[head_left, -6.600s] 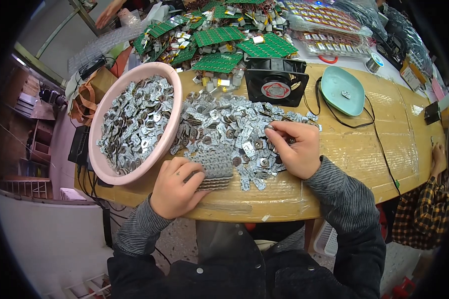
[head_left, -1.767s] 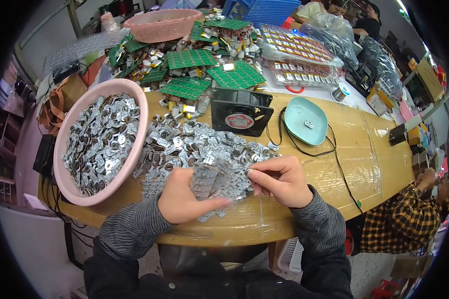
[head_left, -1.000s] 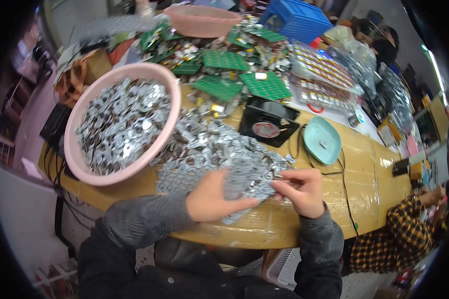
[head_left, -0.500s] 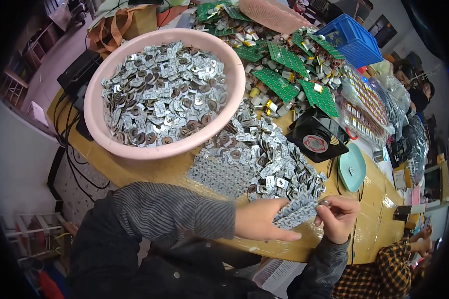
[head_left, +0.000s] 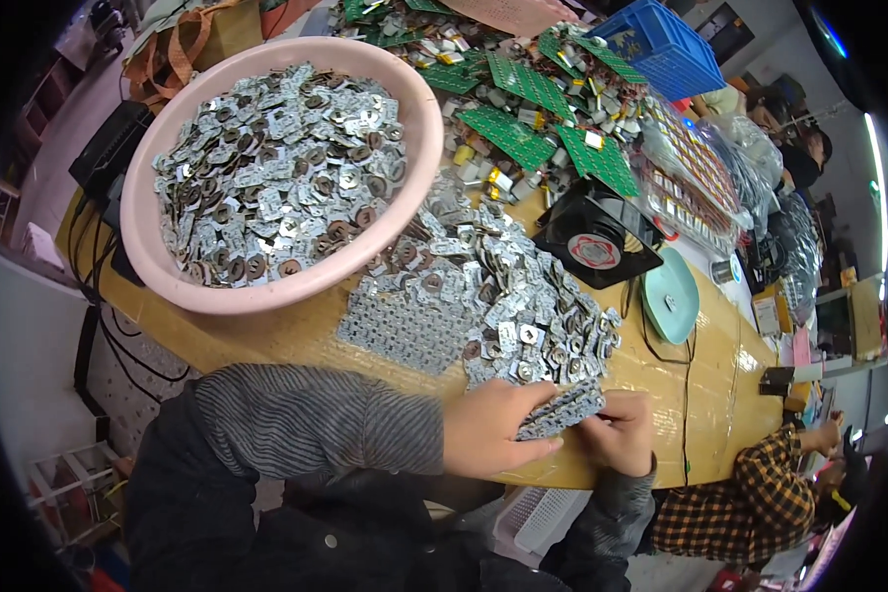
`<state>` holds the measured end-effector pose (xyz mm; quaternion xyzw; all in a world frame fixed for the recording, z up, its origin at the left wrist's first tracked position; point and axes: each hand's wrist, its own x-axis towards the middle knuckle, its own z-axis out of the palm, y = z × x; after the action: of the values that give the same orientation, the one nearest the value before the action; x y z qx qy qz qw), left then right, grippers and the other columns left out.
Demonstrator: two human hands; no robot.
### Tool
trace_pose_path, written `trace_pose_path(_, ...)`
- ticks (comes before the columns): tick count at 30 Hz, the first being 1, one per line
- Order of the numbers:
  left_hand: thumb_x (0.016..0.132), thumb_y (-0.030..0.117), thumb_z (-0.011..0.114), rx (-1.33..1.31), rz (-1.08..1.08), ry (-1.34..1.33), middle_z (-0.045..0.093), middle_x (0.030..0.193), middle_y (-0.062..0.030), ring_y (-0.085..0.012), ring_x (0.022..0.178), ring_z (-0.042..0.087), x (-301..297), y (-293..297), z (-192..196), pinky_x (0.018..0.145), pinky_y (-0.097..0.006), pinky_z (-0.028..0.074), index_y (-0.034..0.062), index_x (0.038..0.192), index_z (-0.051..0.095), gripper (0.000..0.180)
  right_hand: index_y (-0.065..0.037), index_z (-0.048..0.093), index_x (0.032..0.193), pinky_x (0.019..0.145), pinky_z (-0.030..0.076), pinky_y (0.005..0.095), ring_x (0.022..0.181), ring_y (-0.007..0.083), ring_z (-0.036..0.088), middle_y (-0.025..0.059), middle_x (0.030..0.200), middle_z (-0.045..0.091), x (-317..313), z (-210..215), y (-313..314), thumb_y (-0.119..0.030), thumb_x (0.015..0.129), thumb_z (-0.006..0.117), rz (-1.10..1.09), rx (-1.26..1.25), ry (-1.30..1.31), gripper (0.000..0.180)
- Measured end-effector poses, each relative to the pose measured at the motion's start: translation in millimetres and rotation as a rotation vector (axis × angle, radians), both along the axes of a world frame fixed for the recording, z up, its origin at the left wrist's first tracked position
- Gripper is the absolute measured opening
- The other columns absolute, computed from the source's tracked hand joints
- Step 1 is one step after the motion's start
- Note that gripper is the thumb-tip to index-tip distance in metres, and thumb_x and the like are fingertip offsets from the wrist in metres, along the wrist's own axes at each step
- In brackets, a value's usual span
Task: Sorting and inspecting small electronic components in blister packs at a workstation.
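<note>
My left hand (head_left: pixel 498 424) grips a stack of grey perforated board panels (head_left: pixel 560 411), thumb along the lower edge and fingers round the far side. My right hand (head_left: pixel 622 431) is closed at the panels' right end; its fingertips are partly hidden there, so what they pinch cannot be made out. Just beyond both hands lies a heap of small grey plates with round brown discs (head_left: pixel 533 321). To its left a flat grey perforated sheet (head_left: pixel 405 321) rests on the table, partly under loose plates.
A pink basin (head_left: pixel 426 128) full of similar plates stands at the left on the yellow table (head_left: pixel 266 340). Behind the heap are green circuit boards (head_left: pixel 508 136), a black fan (head_left: pixel 602 237), a teal dish (head_left: pixel 671 296) and a blue crate (head_left: pixel 651 44). A person in a checked sleeve (head_left: pixel 775 483) sits at the right.
The view has shifted, so the table's things sit further left and higher. My right hand has turned, its fingertips going behind the panels' end, where a small round piece showed between them before.
</note>
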<state>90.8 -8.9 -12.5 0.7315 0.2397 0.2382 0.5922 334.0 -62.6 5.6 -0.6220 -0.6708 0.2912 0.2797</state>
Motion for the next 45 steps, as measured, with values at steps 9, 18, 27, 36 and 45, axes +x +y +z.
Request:
trace_pose_path(9,0.086,0.027,0.074,0.157,0.002,-0.012,0.067,0.084,-0.0232,-0.0386,0.073,0.068,-2,5,-5,0.064,-0.042,0.052,-0.0027,0.119,0.057,0.047,0.007,0.071,0.089,0.056,0.045,0.0242,0.066,0.006,0.059,0.0053,0.074,0.069,-15,13,-1,-0.013,0.087,0.074,-0.305,0.129,0.02,0.021)
trace_pose_path(18,0.085,0.028,0.07,0.305,-0.122,-0.034,0.067,0.082,-0.0254,-0.045,0.079,0.067,-5,16,6,0.07,-0.047,0.054,-0.0029,0.113,0.059,0.043,-0.001,0.066,0.109,0.064,0.053,0.0352,0.069,0.0339,0.067,0.0163,0.085,0.07,-50,65,20,-0.029,0.078,0.084,0.375,0.092,-0.246,0.045)
trace_pose_path(27,0.095,0.01,0.061,-0.564,-0.136,-0.459,0.069,0.108,-0.0179,-0.0242,0.088,0.071,-17,31,22,0.074,-0.029,0.057,-0.0004,0.137,0.039,0.048,0.001,0.07,0.087,0.052,0.047,0.0251,0.051,0.0101,0.06,0.0046,0.065,0.066,-54,26,-9,-0.005,0.075,0.084,-0.339,0.365,0.419,0.019)
trace_pose_path(36,0.098,0.02,0.061,-0.88,-0.061,-0.829,0.053,0.137,-0.0226,-0.0303,0.126,0.055,-9,9,20,0.106,-0.043,0.046,0.0045,0.134,0.04,0.045,0.006,0.068,0.098,0.056,0.054,0.0364,0.068,0.0302,0.067,0.0154,0.093,0.069,-120,13,20,-0.002,0.071,0.079,0.064,1.083,-0.311,0.03)
trace_pose_path(45,0.093,0.007,0.066,-0.628,0.114,-0.608,0.064,0.084,-0.0074,-0.0133,0.073,0.063,-12,20,11,0.063,-0.028,0.051,0.0021,0.11,0.052,0.022,0.001,0.064,0.118,0.099,0.046,0.045,0.119,0.0343,0.056,0.0193,0.127,0.061,-96,22,7,-0.009,0.069,0.079,-0.077,0.817,-0.055,0.053)
